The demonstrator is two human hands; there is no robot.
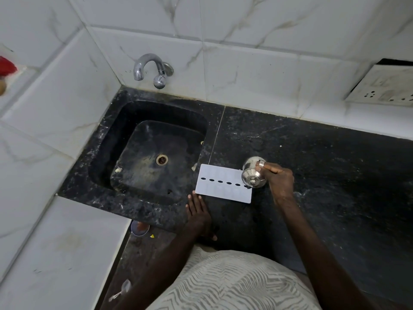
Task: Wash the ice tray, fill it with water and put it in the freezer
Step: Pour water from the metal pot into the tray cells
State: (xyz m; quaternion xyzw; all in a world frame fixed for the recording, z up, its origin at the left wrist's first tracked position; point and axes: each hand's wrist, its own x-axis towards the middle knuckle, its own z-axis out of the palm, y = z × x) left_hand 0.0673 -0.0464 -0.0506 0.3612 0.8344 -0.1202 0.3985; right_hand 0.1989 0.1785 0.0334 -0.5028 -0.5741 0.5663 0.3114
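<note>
R hand (280, 179), right of centre frame, is curled round a small steel pot (253, 175): fingers wrapped over the top of it, firm grip. The pot is tipped on its side, a small knob on the end facing the viewer, and it sits over the right end of the ice tray (223, 186). Can't see inside the pot from here, and can't tell if anything is pouring.

L hand (199, 211), just below centre, lies flat and palm down on the counter (324, 175). Its fingers are straight and together, tips at the tray's lower-left corner; looks like they touch the edge. It holds nothing.

The tray is white and rectangular, lying flat on the black speckled counter just right of the sink (147, 153), its left end near the sink's rim. A row of dark oval slots runs along its middle. Can't tell whether there's water in it.

The sink, centre-left, is black stone w/ a round drain (161, 159) in the bottom, some pale scraps and grime around the basin, no standing water visible. A chrome tap (152, 69) comes out of the white marbled wall tiles above it, upper centre-left. Socket plate (384, 86) on the wall at the upper right. Pale zigzag-patterned garment (234, 285) fills the bottom centre.
</note>
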